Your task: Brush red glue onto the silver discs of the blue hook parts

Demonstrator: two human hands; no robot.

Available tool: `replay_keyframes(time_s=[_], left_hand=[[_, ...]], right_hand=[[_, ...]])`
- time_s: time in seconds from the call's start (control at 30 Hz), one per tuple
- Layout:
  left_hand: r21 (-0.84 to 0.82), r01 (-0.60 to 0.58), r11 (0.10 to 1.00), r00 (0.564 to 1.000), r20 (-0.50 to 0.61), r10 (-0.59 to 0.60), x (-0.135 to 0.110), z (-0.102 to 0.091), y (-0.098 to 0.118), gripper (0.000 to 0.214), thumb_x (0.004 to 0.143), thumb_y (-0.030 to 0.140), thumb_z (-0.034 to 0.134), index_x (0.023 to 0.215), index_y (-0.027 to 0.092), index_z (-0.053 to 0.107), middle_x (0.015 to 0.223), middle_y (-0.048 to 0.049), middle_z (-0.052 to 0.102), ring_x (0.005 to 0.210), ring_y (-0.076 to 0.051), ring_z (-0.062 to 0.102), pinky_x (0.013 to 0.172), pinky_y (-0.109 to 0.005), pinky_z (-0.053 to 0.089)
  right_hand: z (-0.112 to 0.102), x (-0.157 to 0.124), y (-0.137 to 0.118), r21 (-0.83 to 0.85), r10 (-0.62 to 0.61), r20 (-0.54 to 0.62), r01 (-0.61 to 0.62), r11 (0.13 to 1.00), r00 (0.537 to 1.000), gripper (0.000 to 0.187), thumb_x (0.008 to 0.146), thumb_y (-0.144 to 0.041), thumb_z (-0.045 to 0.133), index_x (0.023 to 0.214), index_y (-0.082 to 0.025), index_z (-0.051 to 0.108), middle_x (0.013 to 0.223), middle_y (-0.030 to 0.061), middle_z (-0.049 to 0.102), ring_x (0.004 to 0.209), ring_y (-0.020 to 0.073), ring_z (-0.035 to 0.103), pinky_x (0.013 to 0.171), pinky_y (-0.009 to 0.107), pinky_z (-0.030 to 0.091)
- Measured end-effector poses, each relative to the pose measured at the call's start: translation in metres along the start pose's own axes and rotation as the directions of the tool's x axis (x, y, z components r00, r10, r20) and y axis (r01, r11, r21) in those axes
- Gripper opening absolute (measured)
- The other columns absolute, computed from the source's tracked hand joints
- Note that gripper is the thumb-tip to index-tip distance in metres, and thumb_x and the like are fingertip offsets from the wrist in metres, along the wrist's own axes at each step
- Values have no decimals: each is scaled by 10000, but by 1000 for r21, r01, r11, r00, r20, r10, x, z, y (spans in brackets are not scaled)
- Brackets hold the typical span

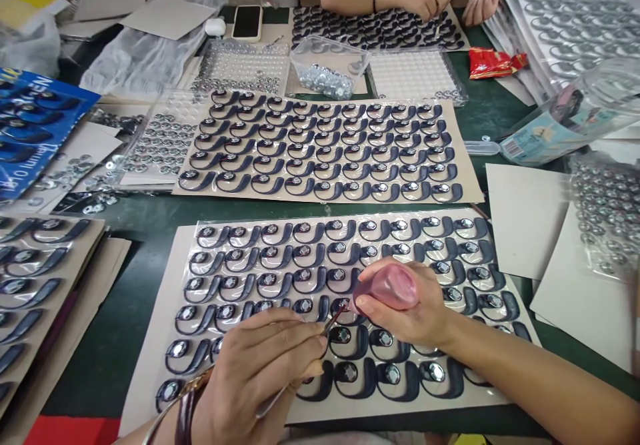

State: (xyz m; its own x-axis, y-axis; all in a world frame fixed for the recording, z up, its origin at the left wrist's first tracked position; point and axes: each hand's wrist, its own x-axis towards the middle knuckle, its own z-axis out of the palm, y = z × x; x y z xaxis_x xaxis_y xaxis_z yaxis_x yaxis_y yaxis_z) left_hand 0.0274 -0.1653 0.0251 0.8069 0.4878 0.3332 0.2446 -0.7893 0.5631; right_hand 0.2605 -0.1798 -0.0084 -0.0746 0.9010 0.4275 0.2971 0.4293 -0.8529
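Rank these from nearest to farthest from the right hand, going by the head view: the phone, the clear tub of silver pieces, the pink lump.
1. Pink lump: held in the right hand itself, over the near sheet of parts.
2. Clear tub: across the table, beyond the middle sheet, slightly to the left.
3. Phone: at the far edge, further left still.

Our left hand [260,375] and right hand [407,318] are both bare, and so are the forearms as far as they show. On the left wrist we wear a dark maroon band [186,413] with a small gold-toned fitting at its top (too blurred to read any detail), and beside it a thin silvery bangle [156,425]. Our fingernails are short and plain.
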Motion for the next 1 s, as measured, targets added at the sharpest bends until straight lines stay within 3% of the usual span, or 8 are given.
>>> replay_keyframes(time_s=[0.13, 0.23, 0.3, 0.43, 0.57, 0.63, 0.8, 1.0], left_hand=[[28, -33, 999, 999, -4, 33, 0, 0, 1, 303, 780, 34, 484, 1055, 93, 595, 1057, -93, 654, 975, -132, 618, 890, -303, 512], [74, -71, 995, 997, 8, 71, 1, -1, 3, 285, 789, 53, 479, 1043, 83, 604, 1061, -99, 652, 991, -147, 614, 893, -309, 513], [94, -108, 990, 994, 11, 107, 2, -1, 3, 276, 804, 67, 449, 1026, 68, 613, 1052, -102, 655, 990, -159, 617, 884, -313, 520], [128, -165, 978, 986, -5, 167, 5, -3, 0, 284, 856, 110, 391, 1015, 66, 623, 1033, -95, 663, 993, -163, 617, 895, -318, 517], [227, -178, 958, 984, 13, 179, 10, -6, -7, 244, 876, 150, 440, 1016, 72, 624, 1053, -98, 656, 1018, -172, 607, 907, -313, 512], [259, -180, 949, 983, 22, 181, 13, -7, -10, 228, 868, 151, 469, 1012, 73, 627, 1055, -104, 655, 1011, -182, 612, 892, -313, 519], [300, -181, 937, 981, -8, 192, 21, -2, -10, 217, 871, 153, 465, 945, 73, 652, 982, -95, 682, 942, -181, 643, 868, -300, 529], [338, -158, 928, 975, -96, 201, 19, 7, -6, 286, 894, 106, 377, 923, 85, 660, 943, -91, 691, 924, -182, 650, 841, -317, 545]], right_hand=[[-19, 9, -11, 157, 205, 83, -216, 964, 975, 99, 822, -258, 577, 902, -200, 568, 615, -29, 637, 488, 97, 611, 406, 183, 493], [-40, 20, -18, 52, 380, 177, -394, 918, 908, 208, 812, -388, 580, 880, -191, 590, 721, 9, 667, 621, 135, 651, 559, 245, 545], [-48, 25, -17, -6, 409, 228, -419, 908, 883, 269, 789, -446, 587, 890, -196, 594, 755, 14, 672, 653, 146, 652, 602, 268, 543], [-39, 31, -5, -20, 381, 238, -388, 922, 894, 273, 750, -381, 647, 946, -204, 579, 741, 2, 671, 654, 146, 649, 614, 273, 538], [-16, 39, 7, -78, 261, 36, -258, 963, 965, 198, 732, -329, 660, 864, -197, 594, 643, -17, 651, 561, 129, 625, 532, 247, 520], [-8, 40, 11, -79, 201, -27, -203, 976, 979, 154, 735, -306, 648, 828, -198, 591, 617, -26, 648, 531, 121, 620, 499, 233, 512], [0, 34, 20, 24, 207, 21, -207, 978, 978, 172, 751, -237, 626, 906, -192, 565, 630, -23, 663, 513, 128, 637, 480, 232, 528], [0, 35, 20, -91, 88, 38, -84, 992, 995, 160, 746, -273, 629, 877, -197, 575, 675, -3, 660, 492, 120, 610, 453, 232, 521]])
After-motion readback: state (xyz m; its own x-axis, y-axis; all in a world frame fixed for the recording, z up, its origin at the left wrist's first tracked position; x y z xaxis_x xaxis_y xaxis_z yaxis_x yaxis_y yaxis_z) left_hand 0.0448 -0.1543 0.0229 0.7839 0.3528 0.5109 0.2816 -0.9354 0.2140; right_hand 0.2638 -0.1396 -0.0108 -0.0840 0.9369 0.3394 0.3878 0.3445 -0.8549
